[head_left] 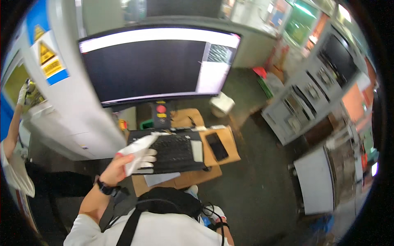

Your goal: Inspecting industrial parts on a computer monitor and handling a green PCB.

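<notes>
My left hand hangs over the left part of a black keyboard, with a black watch on its wrist. White covering shows on its fingers. A crumpled white cloth is pinched under the thumb, its far tip over the keyboard's back edge. Low beside my body is my right hand, partly white-covered, with a dark strap at the wrist; its fingers are too unclear to read. To the keyboard's right, a dark phone lies on brown cardboard.
A large monitor stands behind the keyboard, above a red button on a dark box. At left, another person's gloved hand reaches to an opening in a white machine cabinet. Grey cabinets stand at right, near a metal cart.
</notes>
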### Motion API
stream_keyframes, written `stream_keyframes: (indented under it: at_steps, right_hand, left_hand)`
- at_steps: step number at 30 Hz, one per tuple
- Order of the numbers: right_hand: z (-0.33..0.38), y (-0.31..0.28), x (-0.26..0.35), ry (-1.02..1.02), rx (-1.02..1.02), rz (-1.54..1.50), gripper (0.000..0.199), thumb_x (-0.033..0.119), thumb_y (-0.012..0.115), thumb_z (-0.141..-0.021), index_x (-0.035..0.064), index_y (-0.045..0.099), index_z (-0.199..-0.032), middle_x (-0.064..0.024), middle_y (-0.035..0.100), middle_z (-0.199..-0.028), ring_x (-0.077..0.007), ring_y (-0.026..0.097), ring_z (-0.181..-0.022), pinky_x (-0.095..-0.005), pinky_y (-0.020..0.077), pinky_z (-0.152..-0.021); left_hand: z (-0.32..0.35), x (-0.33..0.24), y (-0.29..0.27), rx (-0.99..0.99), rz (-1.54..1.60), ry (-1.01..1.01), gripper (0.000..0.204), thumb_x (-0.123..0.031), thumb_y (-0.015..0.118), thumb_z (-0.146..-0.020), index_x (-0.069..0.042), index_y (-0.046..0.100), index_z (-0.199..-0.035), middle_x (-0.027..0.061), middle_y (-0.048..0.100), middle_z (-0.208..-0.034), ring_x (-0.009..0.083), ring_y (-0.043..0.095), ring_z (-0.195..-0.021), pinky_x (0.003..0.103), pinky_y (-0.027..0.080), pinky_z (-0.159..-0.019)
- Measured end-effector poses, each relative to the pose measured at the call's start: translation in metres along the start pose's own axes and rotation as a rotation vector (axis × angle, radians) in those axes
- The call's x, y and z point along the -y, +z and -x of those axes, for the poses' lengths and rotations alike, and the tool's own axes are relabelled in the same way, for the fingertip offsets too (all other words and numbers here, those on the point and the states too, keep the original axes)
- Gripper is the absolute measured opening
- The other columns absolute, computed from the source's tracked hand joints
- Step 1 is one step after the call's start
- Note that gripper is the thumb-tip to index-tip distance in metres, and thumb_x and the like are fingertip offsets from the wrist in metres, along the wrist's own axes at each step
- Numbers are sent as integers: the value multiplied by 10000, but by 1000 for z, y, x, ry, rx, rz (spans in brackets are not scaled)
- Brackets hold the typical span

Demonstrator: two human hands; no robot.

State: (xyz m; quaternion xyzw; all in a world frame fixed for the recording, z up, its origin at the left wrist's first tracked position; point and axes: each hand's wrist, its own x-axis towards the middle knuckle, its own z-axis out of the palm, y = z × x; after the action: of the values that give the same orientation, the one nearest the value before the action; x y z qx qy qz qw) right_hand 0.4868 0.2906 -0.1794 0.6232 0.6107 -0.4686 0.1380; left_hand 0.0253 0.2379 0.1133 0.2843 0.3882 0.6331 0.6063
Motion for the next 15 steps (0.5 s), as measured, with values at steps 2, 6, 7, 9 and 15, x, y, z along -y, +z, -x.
stream_keyframes:
  at_steps: [2,6,7,9,15]
  right_hand:
    - [-25,60,-63,30,137,-48,527,487,556,-942,46,752,-1154,-265,706,-1215,-442,657,-1177,-475,518,-993]
    - [-1,175,-174,-114,-104,-11,400,398,537,-947,81,758,-1054,-247,738,-1105,-474,678,-1062,-540,523,-888]
    - [3,145,-77,104,189,-186,374,369,531,-942,72,760,-938,-225,756,-1000,-465,696,-972,-536,528,-835]
    - [33,152,-108,163,151,-301,294,301,581,-914,63,734,-833,-158,748,-825,-352,720,-798,-470,526,-706]
    - [65,159,-126,548,-215,-957,480,482,624,-968,15,736,-982,-107,753,-889,-229,683,-691,-377,540,-651]
  left_hand:
    - [18,24,-38,-138,-359,118,605,-166,675,-922,56,518,-1463,192,677,-1329,266,679,-1195,389,540,-1009]
    - [56,47,-94,-385,-87,16,611,-52,605,-813,-1,586,-1421,102,709,-1250,240,686,-1078,339,541,-949]
    - [114,38,-130,-663,-204,3,628,-192,616,-893,-1,513,-1482,105,606,-1383,222,588,-1216,395,494,-1040]
    - [131,62,-158,-830,-227,-168,681,-356,622,-975,-12,451,-1538,99,516,-1485,203,500,-1325,448,452,-1106]
    - [232,101,-225,-972,-135,-520,674,-499,589,-980,-86,516,-1507,50,595,-1295,193,563,-1150,428,481,-953]
